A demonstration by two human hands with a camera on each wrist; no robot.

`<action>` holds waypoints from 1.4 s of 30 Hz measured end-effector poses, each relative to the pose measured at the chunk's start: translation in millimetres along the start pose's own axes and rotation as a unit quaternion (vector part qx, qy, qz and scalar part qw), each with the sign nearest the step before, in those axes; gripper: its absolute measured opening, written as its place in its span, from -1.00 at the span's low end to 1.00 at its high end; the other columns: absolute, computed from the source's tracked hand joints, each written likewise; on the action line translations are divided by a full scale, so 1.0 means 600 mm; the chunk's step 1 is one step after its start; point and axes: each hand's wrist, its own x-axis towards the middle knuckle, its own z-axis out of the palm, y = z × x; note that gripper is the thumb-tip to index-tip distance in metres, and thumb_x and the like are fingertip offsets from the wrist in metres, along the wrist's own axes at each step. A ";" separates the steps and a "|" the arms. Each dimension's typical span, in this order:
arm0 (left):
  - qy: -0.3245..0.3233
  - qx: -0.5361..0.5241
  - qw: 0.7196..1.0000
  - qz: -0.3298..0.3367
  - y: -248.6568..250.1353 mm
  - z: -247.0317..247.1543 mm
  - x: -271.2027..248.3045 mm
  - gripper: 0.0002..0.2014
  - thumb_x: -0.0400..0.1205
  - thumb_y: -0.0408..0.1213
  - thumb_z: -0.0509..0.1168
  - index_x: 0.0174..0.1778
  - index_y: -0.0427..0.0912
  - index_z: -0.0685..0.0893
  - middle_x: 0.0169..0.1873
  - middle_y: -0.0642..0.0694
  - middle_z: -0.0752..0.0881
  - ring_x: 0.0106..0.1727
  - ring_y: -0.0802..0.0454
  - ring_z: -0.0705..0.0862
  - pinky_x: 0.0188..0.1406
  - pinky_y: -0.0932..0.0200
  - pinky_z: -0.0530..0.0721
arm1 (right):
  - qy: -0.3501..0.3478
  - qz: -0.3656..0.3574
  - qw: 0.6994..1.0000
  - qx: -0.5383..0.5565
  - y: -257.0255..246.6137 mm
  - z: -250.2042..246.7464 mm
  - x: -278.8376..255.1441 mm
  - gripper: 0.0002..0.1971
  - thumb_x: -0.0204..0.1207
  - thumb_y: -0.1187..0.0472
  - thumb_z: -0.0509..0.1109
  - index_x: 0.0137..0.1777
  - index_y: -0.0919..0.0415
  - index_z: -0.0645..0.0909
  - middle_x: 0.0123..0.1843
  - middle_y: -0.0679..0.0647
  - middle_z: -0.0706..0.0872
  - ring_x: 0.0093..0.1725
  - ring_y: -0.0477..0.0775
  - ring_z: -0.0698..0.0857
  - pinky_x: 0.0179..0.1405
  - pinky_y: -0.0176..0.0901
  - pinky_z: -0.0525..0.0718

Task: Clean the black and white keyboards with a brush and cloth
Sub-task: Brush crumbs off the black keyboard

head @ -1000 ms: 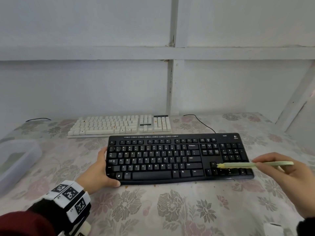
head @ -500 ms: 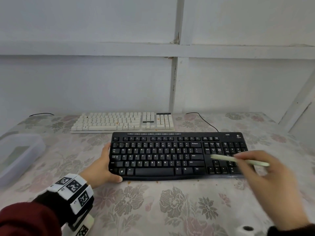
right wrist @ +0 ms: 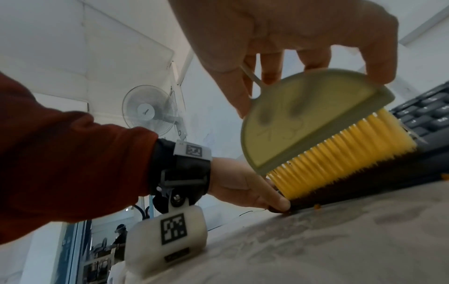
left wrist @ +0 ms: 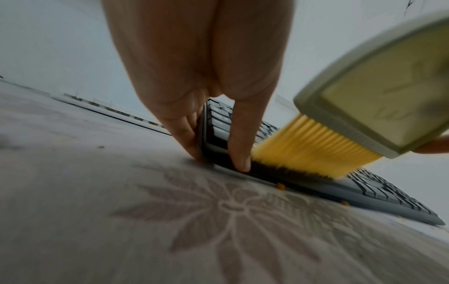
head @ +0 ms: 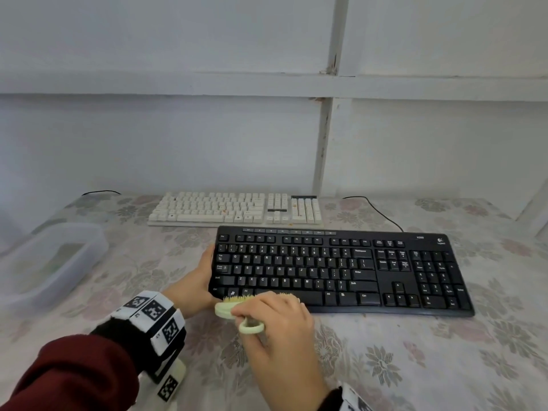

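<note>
The black keyboard (head: 341,269) lies in front of me on the flowered tablecloth; the white keyboard (head: 237,207) sits behind it near the wall. My left hand (head: 195,281) grips the black keyboard's left end (left wrist: 213,132), fingers on the outer side and thumb on the front corner. My right hand (head: 275,318) holds a pale green brush (head: 234,307) with yellow bristles (right wrist: 340,155) at the keyboard's front left corner. In the wrist views the bristles (left wrist: 313,148) press on the keyboard's front edge. No cloth is in view.
A translucent plastic box (head: 44,262) stands at the left of the table. Small orange crumbs (left wrist: 280,186) lie on the tablecloth (head: 415,360) by the keyboard's front edge. Both keyboard cables (head: 373,210) run to the back wall. A fan (right wrist: 148,109) hangs on a far wall.
My right hand swept the brush from the keyboard's right side along the front to its front left corner. The left hand has stayed on the keyboard's left end.
</note>
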 end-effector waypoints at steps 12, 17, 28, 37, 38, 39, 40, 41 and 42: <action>0.001 0.017 0.998 -0.064 -0.009 -0.001 0.005 0.18 0.36 -0.53 0.49 0.56 0.23 -0.24 0.22 0.15 0.54 0.21 0.13 0.58 0.16 0.23 0.53 | 0.009 0.091 0.996 0.014 0.035 -0.070 -0.006 -0.80 0.39 -0.13 0.13 -0.06 -0.27 0.53 -0.11 -0.39 0.64 -0.05 -0.29 0.52 0.14 0.32 0.52; 0.006 0.016 0.998 -0.064 -0.010 0.000 0.006 0.18 0.35 -0.54 0.50 0.57 0.23 -0.22 0.22 0.14 0.55 0.20 0.12 0.60 0.19 0.18 0.55 | -0.023 0.103 0.992 0.072 0.037 -0.076 -0.007 -0.82 0.39 -0.16 0.14 -0.13 -0.36 0.57 -0.07 -0.38 0.65 -0.03 -0.26 0.53 0.16 0.20 0.54; 0.004 0.006 0.998 -0.064 -0.009 -0.002 0.006 0.17 0.36 -0.55 0.49 0.56 0.26 -0.20 0.20 0.15 0.57 0.15 0.14 0.63 0.09 0.25 0.57 | 0.022 0.108 0.990 0.086 0.083 -0.130 -0.010 -0.74 0.46 0.23 0.46 -0.09 -0.24 0.65 -0.10 -0.28 0.71 0.00 -0.09 0.59 -0.06 -0.28 0.52; 0.002 0.005 0.998 -0.066 -0.008 -0.002 0.005 0.16 0.36 -0.53 0.50 0.54 0.30 -0.19 0.22 0.16 0.56 0.18 0.13 0.62 0.20 0.16 0.56 | 0.065 0.207 0.970 0.109 0.131 -0.220 -0.019 -0.64 0.43 0.36 0.47 -0.27 -0.22 0.70 -0.23 -0.20 0.73 -0.30 -0.12 0.56 -0.41 -0.51 0.48; 0.002 0.005 0.998 -0.067 -0.007 -0.001 0.004 0.15 0.36 -0.53 0.50 0.54 0.30 -0.18 0.21 0.18 0.56 0.18 0.14 0.61 0.20 0.16 0.56 | 0.065 0.202 0.971 0.111 0.130 -0.225 -0.019 -0.64 0.42 0.38 0.48 -0.29 -0.20 0.71 -0.24 -0.21 0.73 -0.27 -0.13 0.57 -0.38 -0.53 0.48; 0.001 0.006 0.998 -0.067 -0.007 -0.001 0.004 0.15 0.37 -0.53 0.50 0.54 0.31 -0.18 0.20 0.19 0.57 0.17 0.15 0.61 0.19 0.17 0.56 | 0.057 0.196 0.972 0.117 0.128 -0.227 -0.018 -0.65 0.41 0.39 0.48 -0.31 -0.17 0.71 -0.25 -0.20 0.73 -0.26 -0.15 0.59 -0.35 -0.54 0.48; 0.001 0.006 0.998 -0.068 -0.007 -0.001 0.004 0.15 0.37 -0.53 0.49 0.54 0.30 -0.18 0.19 0.18 0.57 0.16 0.15 0.62 0.17 0.18 0.56 | 0.044 0.193 0.973 0.123 0.126 -0.228 -0.019 -0.66 0.41 0.40 0.48 -0.32 -0.15 0.72 -0.26 -0.18 0.73 -0.26 -0.17 0.60 -0.33 -0.55 0.48; 0.001 0.005 0.998 -0.069 -0.006 -0.001 0.004 0.15 0.37 -0.54 0.49 0.55 0.28 -0.18 0.18 0.17 0.58 0.15 0.16 0.62 0.14 0.20 0.56 | 0.031 0.193 0.973 0.125 0.127 -0.229 -0.019 -0.67 0.41 0.40 0.48 -0.32 -0.13 0.72 -0.27 -0.17 0.73 -0.28 -0.21 0.61 -0.32 -0.55 0.49; 0.001 0.004 0.998 -0.071 -0.006 -0.001 0.004 0.15 0.37 -0.54 0.49 0.55 0.27 -0.18 0.17 0.16 0.58 0.14 0.17 0.62 0.11 0.22 0.56 | 0.022 0.198 0.972 0.121 0.133 -0.230 -0.021 -0.68 0.41 0.40 0.48 -0.31 -0.12 0.73 -0.26 -0.17 0.74 -0.29 -0.23 0.62 -0.30 -0.55 0.49</action>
